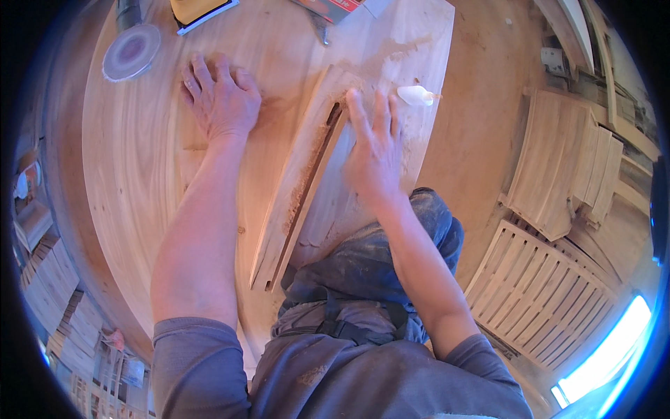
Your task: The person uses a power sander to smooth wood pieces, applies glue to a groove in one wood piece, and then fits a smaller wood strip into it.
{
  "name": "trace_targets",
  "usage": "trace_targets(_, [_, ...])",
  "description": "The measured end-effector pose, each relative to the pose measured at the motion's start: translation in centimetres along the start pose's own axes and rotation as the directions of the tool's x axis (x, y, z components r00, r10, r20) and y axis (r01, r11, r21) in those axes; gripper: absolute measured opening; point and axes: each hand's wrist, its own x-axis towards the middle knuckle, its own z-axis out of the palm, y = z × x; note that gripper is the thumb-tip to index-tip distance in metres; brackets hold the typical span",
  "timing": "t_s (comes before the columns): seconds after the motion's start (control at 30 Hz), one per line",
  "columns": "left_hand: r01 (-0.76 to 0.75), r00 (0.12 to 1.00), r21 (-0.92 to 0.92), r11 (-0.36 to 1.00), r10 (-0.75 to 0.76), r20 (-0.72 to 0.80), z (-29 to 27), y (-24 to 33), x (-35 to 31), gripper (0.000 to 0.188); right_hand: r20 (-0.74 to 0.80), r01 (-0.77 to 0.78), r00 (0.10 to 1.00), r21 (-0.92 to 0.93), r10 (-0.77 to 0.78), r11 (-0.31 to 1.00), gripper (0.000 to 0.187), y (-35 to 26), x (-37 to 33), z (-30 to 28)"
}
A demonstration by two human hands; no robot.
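Observation:
My left hand (220, 105) rests on a broad, pale wooden panel (139, 160), its fingers spread and slightly bent, with nothing seen in it. A long wooden rail (296, 174) with a dark slot along it lies slantwise on the panel; sawdust clings to its face. My right hand (375, 150) is beside the rail's far end, fingers stretched apart. The index fingertip is at the rail's edge; whether it presses there I cannot tell. Just right of those fingers lies a small white bottle (414, 96) with a pointed tip.
At the far left is a round sanding disc (131, 52) on a grey tool. A yellow-and-black block (199, 12), a red box (336, 5) and a metal tool (322, 31) lie at the far edge. Wooden boards (555, 153) and a slatted frame (541, 290) stand at right.

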Motion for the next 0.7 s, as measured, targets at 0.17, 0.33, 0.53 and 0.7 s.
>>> trace_targets(0.17, [-0.009, 1.0, -0.031, 0.999, 0.008, -0.026, 0.3, -0.1, 0.0, 0.047, -0.032, -0.019, 0.999, -0.014, 0.018, 1.0, 0.083, 1.5, 2.4, 0.2])
trace_targets(0.33, [-0.004, 1.0, -0.023, 1.0, 0.004, -0.014, -0.2, 0.1, -0.1, 0.048, 0.035, 0.107, 0.993, 0.066, -0.109, 0.992, 0.082, 0.4, -2.5, -0.1])
trace_targets(0.53, [-0.025, 0.999, -0.067, 0.997, 0.023, -0.028, 0.2, -0.1, 0.1, 0.046, -0.057, 0.049, 0.997, 0.078, -0.045, 0.996, 0.074, -0.2, 0.6, -0.5])
trace_targets(0.7, [-0.02, 1.0, -0.034, 0.999, 0.019, -0.008, -0.1, 0.0, 0.1, 0.047, -0.155, -0.003, 0.987, 0.287, 0.05, 0.958, 0.036, 3.6, -2.7, -0.9])
